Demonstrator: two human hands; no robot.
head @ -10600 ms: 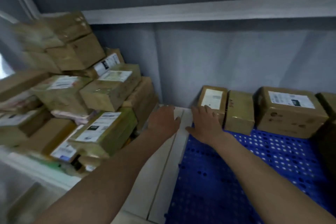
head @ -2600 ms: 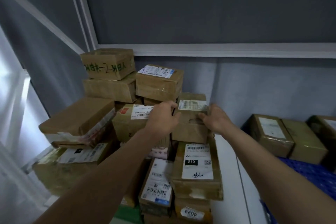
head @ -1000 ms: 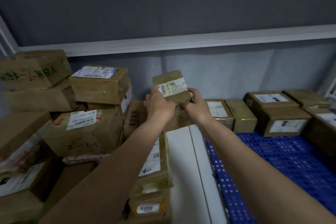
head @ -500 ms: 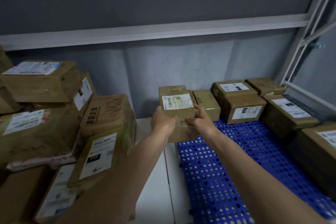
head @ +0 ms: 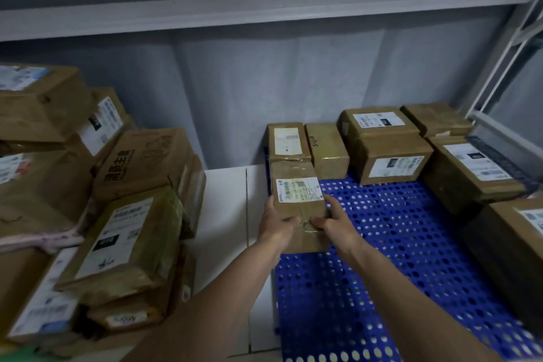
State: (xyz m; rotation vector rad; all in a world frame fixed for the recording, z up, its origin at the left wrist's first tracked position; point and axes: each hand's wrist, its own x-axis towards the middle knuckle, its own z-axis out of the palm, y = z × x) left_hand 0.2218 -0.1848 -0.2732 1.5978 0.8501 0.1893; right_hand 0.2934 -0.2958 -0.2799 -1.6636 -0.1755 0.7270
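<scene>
Dim storage corner on my feed.
A dark grey panelled wall (head: 264, 82) closes the far side, crossed by a pale grey horizontal rail (head: 264, 13); a white metal frame (head: 490, 64) slants up at far right. Below, smooth white floor panels (head: 224, 200) meet a blue perforated plastic grid (head: 396, 229) on the right.

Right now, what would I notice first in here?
The left hand and right hand grip a taped cardboard parcel with a white label, at the left edge of the blue holey mat. A messy heap of boxes leans on the left; neater boxes line the mat's back and right sides.
</scene>
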